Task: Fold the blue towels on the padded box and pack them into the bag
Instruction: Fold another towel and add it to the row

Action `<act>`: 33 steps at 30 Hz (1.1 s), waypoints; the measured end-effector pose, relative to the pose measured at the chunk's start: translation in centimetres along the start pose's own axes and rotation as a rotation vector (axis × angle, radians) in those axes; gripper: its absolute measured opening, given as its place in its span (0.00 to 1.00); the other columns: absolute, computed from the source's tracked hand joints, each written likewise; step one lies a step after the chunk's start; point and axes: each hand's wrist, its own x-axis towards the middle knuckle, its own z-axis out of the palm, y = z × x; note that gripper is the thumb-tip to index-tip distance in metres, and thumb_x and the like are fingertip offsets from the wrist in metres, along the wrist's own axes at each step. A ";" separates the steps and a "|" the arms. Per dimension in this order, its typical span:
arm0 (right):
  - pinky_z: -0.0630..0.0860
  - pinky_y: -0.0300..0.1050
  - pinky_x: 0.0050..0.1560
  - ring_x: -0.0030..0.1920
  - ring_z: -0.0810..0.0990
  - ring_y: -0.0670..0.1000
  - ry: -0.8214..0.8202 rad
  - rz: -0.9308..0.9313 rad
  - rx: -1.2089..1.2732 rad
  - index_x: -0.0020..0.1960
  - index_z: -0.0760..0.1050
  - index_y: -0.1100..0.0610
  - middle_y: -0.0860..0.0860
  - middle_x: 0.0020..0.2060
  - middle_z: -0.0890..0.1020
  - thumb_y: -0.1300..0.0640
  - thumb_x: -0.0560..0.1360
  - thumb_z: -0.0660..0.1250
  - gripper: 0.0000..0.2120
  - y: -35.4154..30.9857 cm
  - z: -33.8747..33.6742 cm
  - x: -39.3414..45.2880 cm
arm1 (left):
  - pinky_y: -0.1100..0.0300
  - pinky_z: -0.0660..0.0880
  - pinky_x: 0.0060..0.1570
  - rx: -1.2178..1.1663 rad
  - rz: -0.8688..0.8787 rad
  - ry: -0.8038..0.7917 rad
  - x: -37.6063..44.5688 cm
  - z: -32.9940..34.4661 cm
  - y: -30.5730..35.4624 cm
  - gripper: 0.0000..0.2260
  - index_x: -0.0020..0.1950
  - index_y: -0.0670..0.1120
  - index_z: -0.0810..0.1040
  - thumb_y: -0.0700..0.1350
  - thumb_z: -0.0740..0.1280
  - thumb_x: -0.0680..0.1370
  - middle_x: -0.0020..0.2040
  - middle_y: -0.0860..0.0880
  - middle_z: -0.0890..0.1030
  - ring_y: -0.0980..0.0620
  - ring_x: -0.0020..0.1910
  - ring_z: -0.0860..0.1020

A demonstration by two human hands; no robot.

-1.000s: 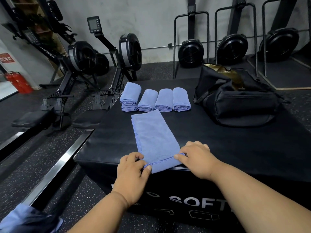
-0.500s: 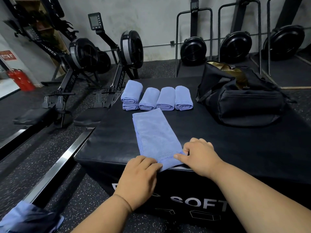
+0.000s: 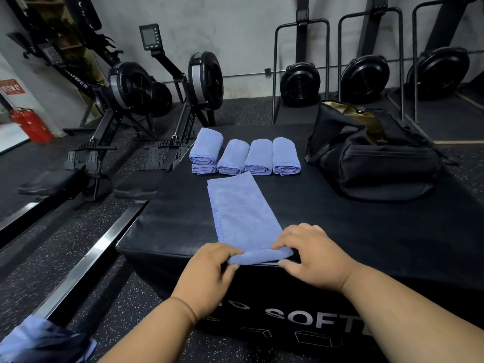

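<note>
A long blue towel (image 3: 241, 210) lies folded in a strip on the black padded box (image 3: 366, 237), running from the near edge toward the back. Its near end is curled up into a small roll. My left hand (image 3: 209, 276) pinches the left side of that roll, and my right hand (image 3: 311, 255) grips its right side. Several rolled blue towels (image 3: 246, 157) sit in a row behind the strip, the leftmost stacked on another. A black duffel bag (image 3: 377, 163), open at the top with a gold lining, rests at the box's back right.
Rowing machines (image 3: 131, 100) stand on the floor to the left, with a metal rail (image 3: 86, 260) close to the box. Fan units in metal frames (image 3: 364, 74) line the back wall. A red extinguisher (image 3: 28, 124) stands far left. Blue cloth (image 3: 39, 341) shows at bottom left.
Both hands have lifted the towel's near edge off the box and turned it over into a first small roll; before, the end lay flat under my fingertips.
</note>
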 end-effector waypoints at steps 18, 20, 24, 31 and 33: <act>0.72 0.38 0.53 0.50 0.76 0.45 0.064 0.094 0.182 0.41 0.78 0.43 0.41 0.45 0.80 0.47 0.72 0.69 0.02 -0.3 -0.3 1.6 | 0.62 0.73 0.54 -0.173 -0.169 -0.015 0.0 -1.3 -1.2 0.05 0.48 0.59 0.80 0.52 0.67 0.83 0.50 0.62 0.79 0.56 0.54 0.77; 0.73 0.38 0.53 0.52 0.76 0.46 0.070 0.128 0.281 0.40 0.77 0.44 0.42 0.45 0.80 0.51 0.75 0.70 0.06 -0.4 -0.3 1.9 | 0.61 0.74 0.52 -0.260 -0.244 -0.018 0.3 -1.6 -1.1 0.07 0.46 0.54 0.79 0.51 0.67 0.83 0.48 0.60 0.80 0.56 0.51 0.78; 0.70 0.37 0.47 0.45 0.75 0.44 0.105 0.224 0.426 0.38 0.76 0.49 0.40 0.39 0.79 0.58 0.79 0.69 0.12 -1.0 0.1 3.0 | 0.65 0.71 0.42 -0.411 -0.366 0.012 1.3 -2.0 -0.9 0.14 0.40 0.48 0.75 0.52 0.68 0.83 0.38 0.59 0.76 0.59 0.39 0.73; 0.63 0.43 0.36 0.33 0.63 0.45 0.137 0.407 0.553 0.37 0.68 0.61 0.45 0.31 0.66 0.52 0.82 0.67 0.19 -1.8 0.6 5.5 | 0.54 0.64 0.40 -0.524 -0.527 -0.045 4.1 -2.3 -2.0 0.22 0.38 0.43 0.69 0.58 0.67 0.83 0.33 0.55 0.69 0.54 0.34 0.66; 0.64 0.46 0.37 0.33 0.63 0.45 0.155 0.441 0.519 0.38 0.68 0.61 0.45 0.30 0.66 0.49 0.81 0.67 0.20 -1.8 0.9 6.0 | 0.54 0.65 0.40 -0.504 -0.540 -0.045 4.6 -2.2 -2.4 0.22 0.39 0.44 0.70 0.59 0.66 0.83 0.33 0.56 0.70 0.54 0.34 0.66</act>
